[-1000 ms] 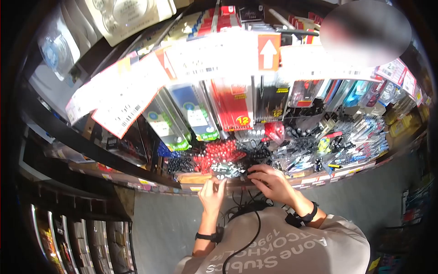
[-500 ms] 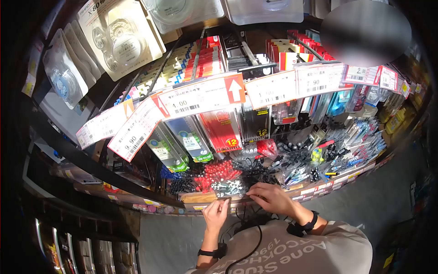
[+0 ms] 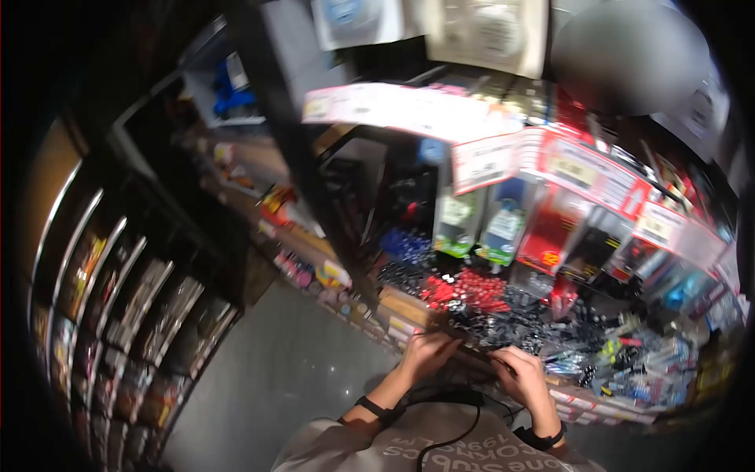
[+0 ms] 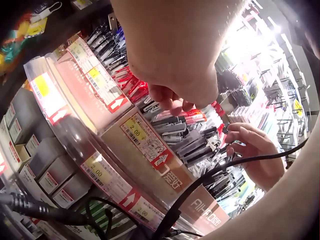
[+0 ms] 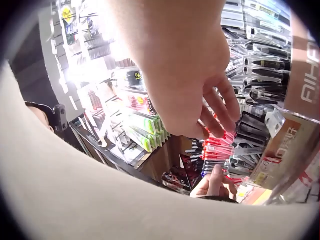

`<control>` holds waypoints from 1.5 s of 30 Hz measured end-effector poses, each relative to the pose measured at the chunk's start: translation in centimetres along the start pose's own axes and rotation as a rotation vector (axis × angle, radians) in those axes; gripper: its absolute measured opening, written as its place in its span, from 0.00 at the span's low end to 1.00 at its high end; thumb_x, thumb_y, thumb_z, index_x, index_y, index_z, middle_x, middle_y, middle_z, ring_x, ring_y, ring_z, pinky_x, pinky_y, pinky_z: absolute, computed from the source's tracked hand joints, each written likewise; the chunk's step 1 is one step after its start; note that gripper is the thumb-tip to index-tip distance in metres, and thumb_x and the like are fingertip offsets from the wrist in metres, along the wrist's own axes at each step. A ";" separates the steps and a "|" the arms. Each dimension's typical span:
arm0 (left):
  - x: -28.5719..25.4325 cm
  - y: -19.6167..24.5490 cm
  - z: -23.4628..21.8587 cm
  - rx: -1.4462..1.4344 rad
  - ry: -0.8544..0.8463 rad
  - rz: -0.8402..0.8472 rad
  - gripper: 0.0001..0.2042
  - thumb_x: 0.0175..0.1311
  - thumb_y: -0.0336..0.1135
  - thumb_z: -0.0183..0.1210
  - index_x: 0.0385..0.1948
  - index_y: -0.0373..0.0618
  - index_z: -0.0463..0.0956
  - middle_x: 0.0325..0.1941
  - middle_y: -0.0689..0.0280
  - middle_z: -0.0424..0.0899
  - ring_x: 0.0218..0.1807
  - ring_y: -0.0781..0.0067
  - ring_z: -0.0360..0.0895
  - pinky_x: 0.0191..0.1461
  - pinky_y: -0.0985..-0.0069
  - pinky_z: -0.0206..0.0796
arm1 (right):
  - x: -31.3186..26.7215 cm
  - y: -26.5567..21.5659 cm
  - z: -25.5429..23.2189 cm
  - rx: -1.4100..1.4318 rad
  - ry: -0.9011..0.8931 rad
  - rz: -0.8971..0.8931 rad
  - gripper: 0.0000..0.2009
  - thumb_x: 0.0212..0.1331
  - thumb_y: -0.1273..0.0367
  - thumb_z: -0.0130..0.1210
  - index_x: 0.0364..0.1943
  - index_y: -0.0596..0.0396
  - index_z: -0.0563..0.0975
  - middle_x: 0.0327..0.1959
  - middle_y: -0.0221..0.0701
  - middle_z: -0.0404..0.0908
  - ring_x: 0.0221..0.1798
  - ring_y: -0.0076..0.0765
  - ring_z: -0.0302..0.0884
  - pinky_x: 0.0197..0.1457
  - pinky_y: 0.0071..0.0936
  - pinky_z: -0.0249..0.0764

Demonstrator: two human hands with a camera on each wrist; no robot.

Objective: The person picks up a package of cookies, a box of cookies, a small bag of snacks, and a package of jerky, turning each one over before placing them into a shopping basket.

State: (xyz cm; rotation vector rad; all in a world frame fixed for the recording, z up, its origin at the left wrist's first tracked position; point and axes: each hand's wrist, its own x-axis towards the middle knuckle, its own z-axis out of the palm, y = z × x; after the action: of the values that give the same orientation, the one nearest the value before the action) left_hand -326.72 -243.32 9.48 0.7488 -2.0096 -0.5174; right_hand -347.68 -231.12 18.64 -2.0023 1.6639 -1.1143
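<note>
My left hand (image 3: 427, 355) is at the front edge of a shelf bin packed with pens. In the left wrist view its fingers (image 4: 170, 99) are curled in front of red-capped pens (image 4: 132, 85); whether they hold anything I cannot tell. A short way to the right, my right hand (image 3: 525, 381) hovers at the same edge near black and grey pens (image 3: 511, 329). Its fingers (image 5: 227, 100) hang loosely bent in the right wrist view, with nothing visible between them. Red pens (image 3: 472, 291) lie beyond both hands, blue ones (image 3: 405, 244) farther left.
Price labels (image 3: 578, 169) and hanging packs (image 3: 550, 228) overhang the pens. A dark post (image 3: 303, 149) rises left of them. Printed box fronts (image 4: 160, 157) edge the bin. A black cable (image 4: 220, 170) crosses near the hands. Another rack (image 3: 118, 315) stands at the left.
The head view has swung left, so the pen bins sit farther right and the left rack shows more. Both hands remain at the bin's front edge, the left one now turned more sideways.
</note>
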 end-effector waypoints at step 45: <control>-46.9 4.1 -40.8 0.666 1.234 -1.415 0.10 0.66 0.38 0.65 0.30 0.41 0.83 0.23 0.59 0.81 0.21 0.65 0.78 0.26 0.71 0.67 | 4.5 -44.6 60.6 0.485 -1.666 -0.900 0.12 0.63 0.70 0.60 0.49 0.57 0.83 0.39 0.37 0.86 0.37 0.40 0.86 0.40 0.31 0.83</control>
State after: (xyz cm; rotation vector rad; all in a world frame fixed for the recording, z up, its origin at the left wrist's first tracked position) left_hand -273.64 -211.06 4.20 2.1799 -0.2107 0.0081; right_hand -272.97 -237.19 10.58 -2.0756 -0.3175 0.2376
